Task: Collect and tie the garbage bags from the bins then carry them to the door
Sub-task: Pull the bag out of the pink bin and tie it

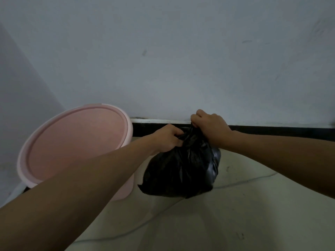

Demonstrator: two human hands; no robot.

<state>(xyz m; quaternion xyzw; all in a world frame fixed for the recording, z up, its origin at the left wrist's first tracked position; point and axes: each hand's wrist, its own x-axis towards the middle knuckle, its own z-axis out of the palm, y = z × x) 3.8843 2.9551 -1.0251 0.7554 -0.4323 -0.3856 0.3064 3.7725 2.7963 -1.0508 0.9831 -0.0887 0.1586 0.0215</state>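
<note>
Dim grey wall [163, 51] meets black skirting [272, 130] above pale floor [235, 214].

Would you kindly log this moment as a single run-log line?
stage: tying | black garbage bag: out of pink bin, neck gathered | left hand: grip on neck | right hand: grip on neck

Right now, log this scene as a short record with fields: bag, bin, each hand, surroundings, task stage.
bag: black garbage bag, out of the bin, neck gathered, no finished knot visible
bin: pink bin, to the left of the bag, no liner visible inside
left hand: left hand, grip closed on the bag's neck from the left
right hand: right hand, grip closed on the top of the neck
surroundings: pale wall, dark skirting, light floor
task stage: bag collected, tying under way, not yet carried
</note>
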